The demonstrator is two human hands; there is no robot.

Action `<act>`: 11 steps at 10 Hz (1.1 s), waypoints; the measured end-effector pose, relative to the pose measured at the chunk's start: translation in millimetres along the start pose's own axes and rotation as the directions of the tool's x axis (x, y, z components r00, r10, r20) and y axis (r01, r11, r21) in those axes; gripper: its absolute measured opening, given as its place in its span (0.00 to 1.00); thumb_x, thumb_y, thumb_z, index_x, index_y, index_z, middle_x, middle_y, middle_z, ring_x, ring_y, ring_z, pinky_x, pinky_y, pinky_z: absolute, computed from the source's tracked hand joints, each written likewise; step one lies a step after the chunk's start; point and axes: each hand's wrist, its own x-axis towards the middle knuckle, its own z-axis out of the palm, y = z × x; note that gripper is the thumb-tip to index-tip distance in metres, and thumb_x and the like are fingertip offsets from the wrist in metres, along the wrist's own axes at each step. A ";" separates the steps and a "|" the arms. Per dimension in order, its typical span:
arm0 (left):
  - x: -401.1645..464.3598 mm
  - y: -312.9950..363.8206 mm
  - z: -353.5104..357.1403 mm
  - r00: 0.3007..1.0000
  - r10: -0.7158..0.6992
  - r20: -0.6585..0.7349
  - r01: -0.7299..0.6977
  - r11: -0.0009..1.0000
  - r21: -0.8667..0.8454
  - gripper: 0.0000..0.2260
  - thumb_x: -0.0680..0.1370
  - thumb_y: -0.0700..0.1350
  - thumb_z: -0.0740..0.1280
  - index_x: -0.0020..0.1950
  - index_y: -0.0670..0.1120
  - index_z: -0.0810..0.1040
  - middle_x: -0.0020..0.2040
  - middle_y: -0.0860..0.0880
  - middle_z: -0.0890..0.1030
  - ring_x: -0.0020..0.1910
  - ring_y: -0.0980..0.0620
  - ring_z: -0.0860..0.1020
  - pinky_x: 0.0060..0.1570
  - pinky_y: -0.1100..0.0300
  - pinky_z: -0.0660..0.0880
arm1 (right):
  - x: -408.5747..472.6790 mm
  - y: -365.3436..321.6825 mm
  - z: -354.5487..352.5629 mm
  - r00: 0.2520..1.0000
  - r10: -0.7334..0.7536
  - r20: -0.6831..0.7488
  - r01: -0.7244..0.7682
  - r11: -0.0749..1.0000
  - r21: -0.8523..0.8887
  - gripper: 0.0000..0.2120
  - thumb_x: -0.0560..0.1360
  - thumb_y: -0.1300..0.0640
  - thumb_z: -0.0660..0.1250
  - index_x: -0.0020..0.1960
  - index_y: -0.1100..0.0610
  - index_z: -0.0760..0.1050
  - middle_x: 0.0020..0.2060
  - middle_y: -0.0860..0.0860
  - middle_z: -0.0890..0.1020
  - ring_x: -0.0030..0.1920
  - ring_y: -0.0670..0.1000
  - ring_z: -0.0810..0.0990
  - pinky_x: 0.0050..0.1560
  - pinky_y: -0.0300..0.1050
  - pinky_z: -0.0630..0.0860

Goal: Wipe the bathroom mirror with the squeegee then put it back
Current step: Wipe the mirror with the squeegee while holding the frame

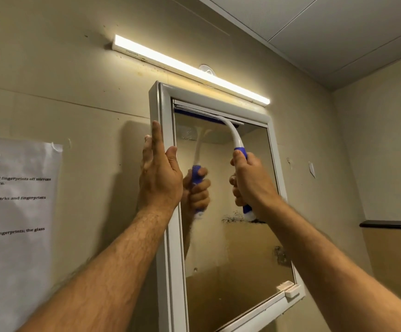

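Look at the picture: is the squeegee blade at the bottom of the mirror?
No, the squeegee blade sits against the top edge of the mirror, held by the right hand.

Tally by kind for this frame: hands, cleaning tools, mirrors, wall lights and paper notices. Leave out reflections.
Hands: 2, left hand open on the frame, right hand gripping the tool
Squeegee: 1
Mirror: 1
Light bar: 1
Paper notice: 1
Total: 6

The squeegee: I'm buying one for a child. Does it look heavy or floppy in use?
The squeegee is probably light: the right hand alone holds it overhead. Its thin curved neck may flex slightly, yet the blade sits flat against the mirror. The blue grip likely resists slipping.
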 end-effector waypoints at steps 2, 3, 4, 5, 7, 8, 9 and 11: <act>-8.2 -0.4 -1.6 1.000 -0.016 -0.024 0.015 1.000 -0.023 0.24 0.82 0.55 0.49 0.77 0.60 0.44 0.76 0.47 0.58 0.72 0.44 0.62 0.63 0.42 0.69 | -89.8 -53.8 7.8 0.975 0.118 0.187 -0.115 0.993 -0.026 0.18 0.82 0.59 0.42 0.33 0.57 0.54 0.32 0.54 0.57 0.31 0.47 0.54 0.35 0.39 0.69; -9.2 -1.0 -0.9 0.999 -0.003 -0.044 0.001 0.998 -0.055 0.23 0.82 0.55 0.49 0.77 0.60 0.46 0.76 0.47 0.60 0.71 0.45 0.64 0.62 0.44 0.71 | -50.9 -14.4 -3.9 0.993 0.049 0.105 -0.049 0.999 -0.001 0.16 0.82 0.52 0.49 0.42 0.61 0.64 0.33 0.56 0.64 0.29 0.46 0.62 0.28 0.36 0.66; -8.5 0.6 -0.2 0.999 -0.005 -0.053 0.003 0.999 -0.048 0.23 0.82 0.54 0.50 0.77 0.59 0.48 0.75 0.47 0.61 0.69 0.46 0.66 0.56 0.54 0.70 | -15.6 7.2 -6.5 1.000 0.028 -0.007 -0.028 1.000 0.000 0.14 0.82 0.47 0.53 0.56 0.57 0.69 0.33 0.52 0.70 0.27 0.46 0.66 0.24 0.38 0.68; -12.4 0.9 0.6 0.998 -0.023 -0.057 0.020 0.999 -0.044 0.23 0.83 0.53 0.50 0.77 0.58 0.49 0.74 0.46 0.63 0.65 0.48 0.70 0.49 0.59 0.69 | -9.6 5.2 1.4 0.999 0.006 0.031 -0.005 1.000 -0.024 0.15 0.82 0.47 0.51 0.53 0.58 0.68 0.34 0.54 0.69 0.28 0.46 0.66 0.25 0.34 0.66; -16.5 1.5 0.8 0.997 -0.037 -0.073 0.035 0.999 -0.038 0.23 0.83 0.54 0.50 0.77 0.59 0.50 0.72 0.45 0.64 0.63 0.47 0.72 0.46 0.61 0.72 | -45.2 25.6 2.5 1.000 -0.008 0.014 0.009 0.998 -0.058 0.12 0.81 0.47 0.52 0.44 0.52 0.67 0.35 0.55 0.69 0.30 0.47 0.67 0.30 0.37 0.68; -17.6 1.0 1.1 0.997 -0.048 -0.065 0.046 0.998 -0.035 0.22 0.82 0.54 0.50 0.77 0.58 0.50 0.72 0.45 0.65 0.61 0.50 0.72 0.40 0.70 0.67 | -20.5 10.6 0.7 1.000 0.020 0.019 -0.020 1.000 -0.019 0.15 0.82 0.49 0.50 0.45 0.58 0.66 0.33 0.55 0.67 0.28 0.46 0.64 0.25 0.33 0.65; -18.7 1.5 0.7 0.997 -0.047 -0.058 0.046 0.999 -0.016 0.23 0.83 0.53 0.51 0.77 0.58 0.50 0.72 0.45 0.65 0.56 0.55 0.72 0.34 0.74 0.61 | 3.0 -6.1 2.5 1.000 -0.015 0.000 0.015 0.999 0.029 0.14 0.82 0.48 0.53 0.57 0.57 0.68 0.34 0.52 0.70 0.27 0.46 0.67 0.24 0.38 0.68; -21.7 0.1 -0.9 0.998 -0.022 -0.063 0.021 1.000 -0.018 0.23 0.82 0.53 0.50 0.77 0.57 0.51 0.71 0.45 0.66 0.56 0.49 0.75 0.38 0.64 0.74 | -11.8 23.7 2.5 1.000 -0.008 0.013 0.009 0.999 -0.032 0.14 0.82 0.48 0.53 0.58 0.56 0.67 0.35 0.52 0.71 0.28 0.47 0.68 0.25 0.39 0.68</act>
